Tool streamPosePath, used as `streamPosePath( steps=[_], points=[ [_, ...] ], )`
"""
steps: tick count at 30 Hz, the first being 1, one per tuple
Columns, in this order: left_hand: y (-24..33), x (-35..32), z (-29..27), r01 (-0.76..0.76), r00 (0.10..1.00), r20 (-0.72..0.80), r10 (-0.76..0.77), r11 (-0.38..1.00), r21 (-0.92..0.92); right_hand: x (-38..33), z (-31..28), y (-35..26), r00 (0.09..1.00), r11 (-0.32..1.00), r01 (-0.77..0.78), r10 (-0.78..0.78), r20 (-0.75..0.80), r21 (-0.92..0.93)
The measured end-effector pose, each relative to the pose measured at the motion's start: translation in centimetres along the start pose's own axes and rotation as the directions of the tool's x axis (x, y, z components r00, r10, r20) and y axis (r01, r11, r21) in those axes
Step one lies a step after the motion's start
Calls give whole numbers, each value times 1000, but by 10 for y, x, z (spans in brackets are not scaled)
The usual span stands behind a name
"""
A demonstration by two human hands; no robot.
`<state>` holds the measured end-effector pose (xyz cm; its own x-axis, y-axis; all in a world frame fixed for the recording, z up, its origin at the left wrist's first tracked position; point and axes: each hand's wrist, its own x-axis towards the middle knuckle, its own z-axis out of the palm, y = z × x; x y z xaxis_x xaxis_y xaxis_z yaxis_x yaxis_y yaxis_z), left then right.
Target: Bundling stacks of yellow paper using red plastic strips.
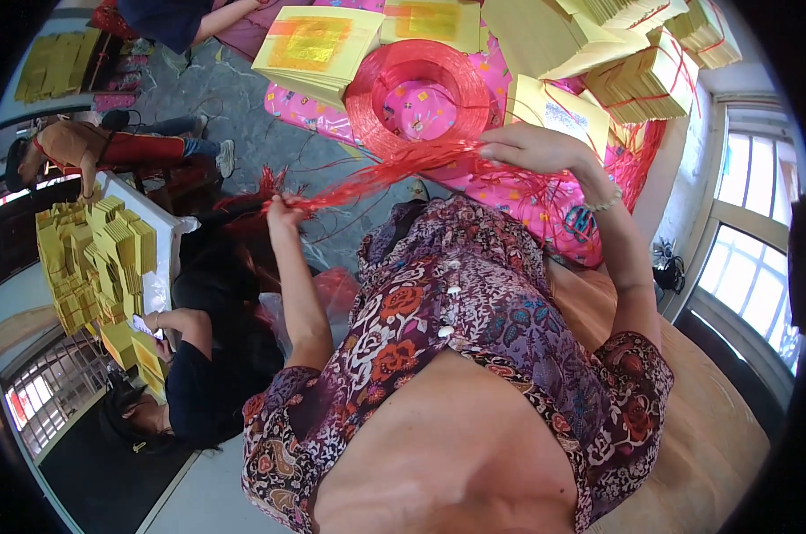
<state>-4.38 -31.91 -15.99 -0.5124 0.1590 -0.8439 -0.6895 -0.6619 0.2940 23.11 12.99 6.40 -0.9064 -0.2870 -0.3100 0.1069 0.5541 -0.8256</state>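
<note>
Both hands are up in a mess of thin red plastic string (394,169), the shiny ribbon-like kind that frays into strands. The left hand (281,212) is closed around one end of a bunch, fingers pressed together on it. The right hand (532,145) pinches the other end, fingers curled over the strands, so the bunch runs stretched between them above the lap. Just behind sits a round coil (418,93) of the same red string, hollow in the middle, resting on a glossy pink sheet (510,191) with little printed shapes. Around it lie flat yellow paper stacks (318,49), some with a gold-orange square on top, others tied in bundles (643,84) with red string. The person wears a floral top, purple and red, and a beaded bracelet (603,203) on the right wrist.
</note>
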Motion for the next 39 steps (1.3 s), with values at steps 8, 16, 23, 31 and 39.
streamPosePath(
  steps=[8, 16, 23, 31, 39],
  points=[
    [-96, -52, 82, -580, 218, 704, 675, -491, 650, 60, 7, -25, 996, 970, 53, -34, 83, -236],
    [-196, -190, 190, -843, 538, 831, -144, -59, 535, 96, -1, -19, 976, 968, 194, -175, 131, -156],
    [-166, -166, 154, -821, 320, 912, 255, -406, 402, 41, -27, -4, 962, 989, -52, 12, 272, 140],
    [-71, -101, 81, -675, 320, 838, 441, -515, 529, -17, -36, 14, 940, 923, -282, 212, 267, 261],
    [-89, -114, 117, -513, 245, 967, 72, -837, 192, 7, -39, 15, 992, 999, -31, 29, 122, 19]
  ],
)
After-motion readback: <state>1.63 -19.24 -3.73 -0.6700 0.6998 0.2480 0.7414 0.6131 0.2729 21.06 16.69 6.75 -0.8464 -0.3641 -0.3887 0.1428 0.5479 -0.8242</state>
